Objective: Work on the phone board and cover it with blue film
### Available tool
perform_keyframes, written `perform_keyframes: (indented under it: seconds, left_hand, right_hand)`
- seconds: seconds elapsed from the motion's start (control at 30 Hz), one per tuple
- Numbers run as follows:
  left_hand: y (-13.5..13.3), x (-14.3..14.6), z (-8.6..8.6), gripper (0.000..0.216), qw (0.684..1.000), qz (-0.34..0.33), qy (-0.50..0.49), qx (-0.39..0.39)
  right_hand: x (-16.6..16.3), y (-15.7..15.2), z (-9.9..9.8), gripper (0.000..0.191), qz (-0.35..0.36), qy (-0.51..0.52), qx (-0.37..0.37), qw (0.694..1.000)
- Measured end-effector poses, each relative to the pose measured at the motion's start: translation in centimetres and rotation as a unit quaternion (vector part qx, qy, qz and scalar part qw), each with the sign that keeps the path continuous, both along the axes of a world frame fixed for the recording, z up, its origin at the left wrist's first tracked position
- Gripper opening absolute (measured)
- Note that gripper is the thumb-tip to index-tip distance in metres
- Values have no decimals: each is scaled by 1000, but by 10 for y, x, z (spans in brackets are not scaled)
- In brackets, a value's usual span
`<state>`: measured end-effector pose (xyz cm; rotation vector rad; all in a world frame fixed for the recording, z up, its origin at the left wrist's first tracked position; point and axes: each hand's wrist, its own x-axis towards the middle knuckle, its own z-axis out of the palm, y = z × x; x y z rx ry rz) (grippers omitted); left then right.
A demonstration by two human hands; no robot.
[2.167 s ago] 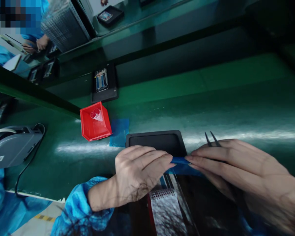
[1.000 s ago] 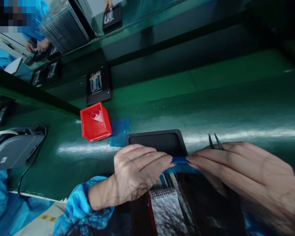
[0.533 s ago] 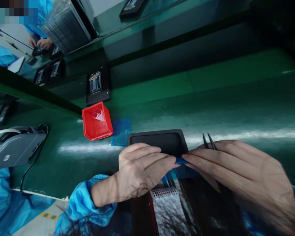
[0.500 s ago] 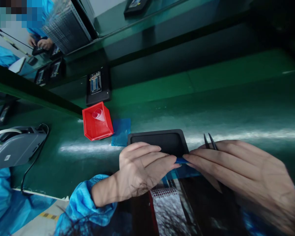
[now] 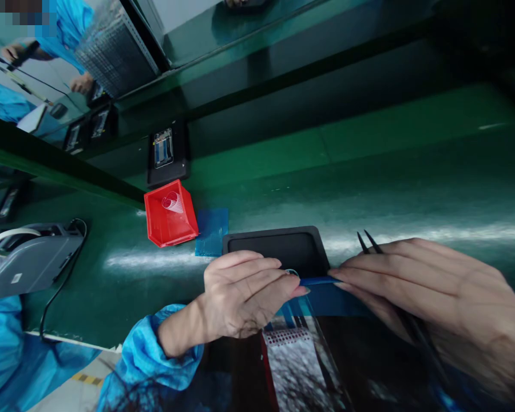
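Observation:
My left hand pinches the left end of a thin blue film, fingers pressed together. My right hand grips the film's right end and also carries black tweezers, whose tips stick out above the fingers. The film lies over a glossy dark panel close to me. Just beyond the fingers sits a shallow black tray on the green belt.
A red bin with a white roll inside stands left of the tray, beside a blue sheet. A grey machine with a cable is far left. A black tray with a phone part lies farther back. Another person's hands work top left.
The blue film has come further off the panel, showing more blue between my hands. The far tray with the phone part has drifted left. My hands stay almost in place.

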<state>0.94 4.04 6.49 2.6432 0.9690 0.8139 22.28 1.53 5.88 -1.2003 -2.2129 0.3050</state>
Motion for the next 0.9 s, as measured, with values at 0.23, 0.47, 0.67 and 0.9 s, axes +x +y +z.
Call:
perform_keyframes:
  seconds: [0.23,0.47,0.67,0.9]
  left_hand:
    - [9,2,7,24,999,-10,18,-26]
    - [13,-5,9,24,999,-9,5,-37]
    - [12,-7,3,24,999,-25,8,-31]
    - [13,-5,5,18,999,-41,18,-31]
  right_hand:
    - [5,-2,-1,32,-27,27,-16,999]
    - [11,2,2,26,-34,31,-21,999]
    - [10,2,3,24,-43,37,-25,998]
    - [10,5,0,26,-31,29,-10,999]
